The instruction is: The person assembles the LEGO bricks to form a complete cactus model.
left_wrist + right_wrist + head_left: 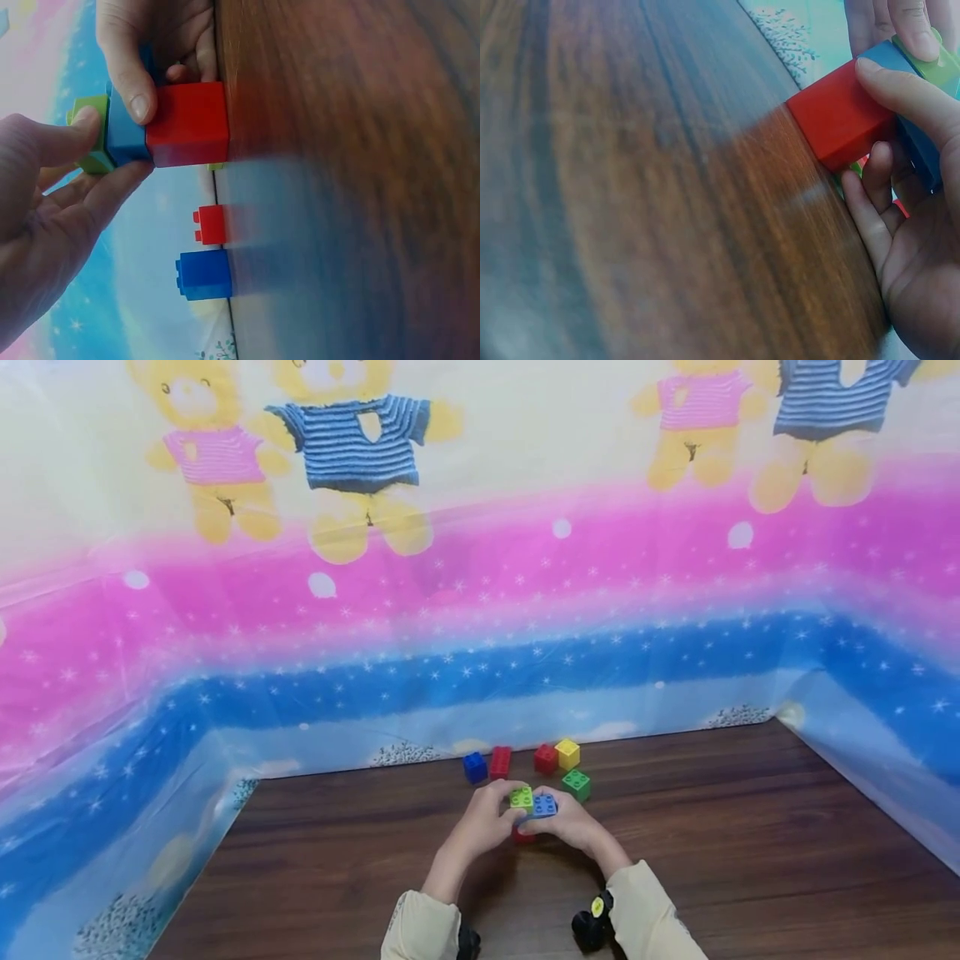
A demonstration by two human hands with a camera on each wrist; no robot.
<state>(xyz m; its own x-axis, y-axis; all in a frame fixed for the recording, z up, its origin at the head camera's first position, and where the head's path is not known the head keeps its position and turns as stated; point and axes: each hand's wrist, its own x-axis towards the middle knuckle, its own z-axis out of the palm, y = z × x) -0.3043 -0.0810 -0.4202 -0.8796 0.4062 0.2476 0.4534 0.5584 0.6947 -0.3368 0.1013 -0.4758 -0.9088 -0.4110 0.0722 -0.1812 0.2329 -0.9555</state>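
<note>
My left hand pinches a lime green toy building brick between thumb and fingers. The green brick sits on top of a lighter blue brick, toward its left end in the head view. Beneath the blue one is a red brick, its base right at the tabletop. From the other side my right hand grips the blue and red bricks, its thumb lying across the blue. Both hands meet around this small stack. My right fingers partly hide the far side of the stack.
Behind the hands on the brown wooden table stand a dark blue brick, a red brick, another red brick, a yellow brick and a green brick. A printed bear curtain borders the table's back and sides.
</note>
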